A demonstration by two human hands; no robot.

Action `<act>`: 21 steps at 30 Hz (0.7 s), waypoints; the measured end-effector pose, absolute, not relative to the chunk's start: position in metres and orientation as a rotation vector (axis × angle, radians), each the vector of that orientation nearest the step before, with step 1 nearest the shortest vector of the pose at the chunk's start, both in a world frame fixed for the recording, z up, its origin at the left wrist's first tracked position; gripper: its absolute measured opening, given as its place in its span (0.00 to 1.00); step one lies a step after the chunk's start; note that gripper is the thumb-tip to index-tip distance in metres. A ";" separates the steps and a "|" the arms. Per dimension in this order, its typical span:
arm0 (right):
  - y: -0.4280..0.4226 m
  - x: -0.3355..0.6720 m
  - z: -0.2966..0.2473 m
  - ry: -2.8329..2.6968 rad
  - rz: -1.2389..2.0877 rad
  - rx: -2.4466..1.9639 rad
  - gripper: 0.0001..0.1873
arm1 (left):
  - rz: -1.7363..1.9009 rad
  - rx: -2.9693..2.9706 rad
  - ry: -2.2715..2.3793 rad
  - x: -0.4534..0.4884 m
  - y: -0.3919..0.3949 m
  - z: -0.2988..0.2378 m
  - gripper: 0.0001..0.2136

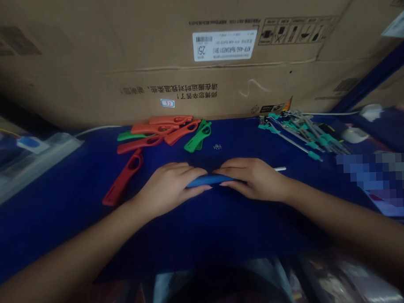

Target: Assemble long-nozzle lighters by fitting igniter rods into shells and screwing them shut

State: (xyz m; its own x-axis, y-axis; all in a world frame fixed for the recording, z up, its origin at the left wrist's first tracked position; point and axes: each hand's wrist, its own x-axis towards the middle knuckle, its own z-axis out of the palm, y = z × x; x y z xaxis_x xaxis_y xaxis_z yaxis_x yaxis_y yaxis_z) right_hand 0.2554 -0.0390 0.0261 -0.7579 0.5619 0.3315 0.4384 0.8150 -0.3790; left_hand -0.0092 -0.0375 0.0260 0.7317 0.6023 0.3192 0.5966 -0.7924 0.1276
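1. L hand (179, 183) + R hand (252, 178) pinch blue pc (209, 181) at frame ctr, fingers nearly closed.
2. Prob mid-step on blue pc; colored casings (138, 145) (upper left-ctr) & teal-tipped rods (312, 134) (upper right) untouched.
3. Pc ends hidden; silver rod (280, 169) past R hand, can't tell if joined. Lower right pixelated.

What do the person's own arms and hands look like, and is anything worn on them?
The left hand and right hand are bare, without gloves; no rings or bracelets show. The left forearm and right forearm are uncovered, with no sleeve, watch or marking visible. Fingernail details are too blurred to tell.
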 end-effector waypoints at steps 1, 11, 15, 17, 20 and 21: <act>-0.039 0.255 0.025 -2.565 0.392 -0.736 0.17 | 0.538 2.910 0.975 -0.009 -0.038 0.025 0.16; -0.035 0.258 0.032 -2.665 0.236 -0.896 0.16 | 0.522 2.968 0.960 -0.015 -0.032 0.029 0.18; -0.026 0.270 0.040 -2.723 0.126 -0.985 0.13 | 0.554 2.992 0.986 -0.023 -0.024 0.035 0.19; -0.023 0.274 0.041 -2.731 0.084 -0.993 0.14 | 0.531 2.982 1.007 -0.025 -0.022 0.036 0.19; -0.023 0.276 0.040 -2.734 -0.035 -0.983 0.16 | 0.486 2.946 1.028 -0.026 -0.021 0.036 0.19; -0.023 0.276 0.039 -2.733 -0.071 -0.978 0.16 | 0.478 2.933 1.033 -0.026 -0.021 0.035 0.19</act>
State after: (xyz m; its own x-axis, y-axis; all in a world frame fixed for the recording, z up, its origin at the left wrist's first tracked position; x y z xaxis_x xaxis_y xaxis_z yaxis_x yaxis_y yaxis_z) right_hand 0.2757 -0.0232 0.0385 -0.7479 0.6196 0.2383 0.6311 0.7749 -0.0342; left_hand -0.0255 -0.0209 0.0353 0.7384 0.6114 0.2846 0.6128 -0.7845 0.0955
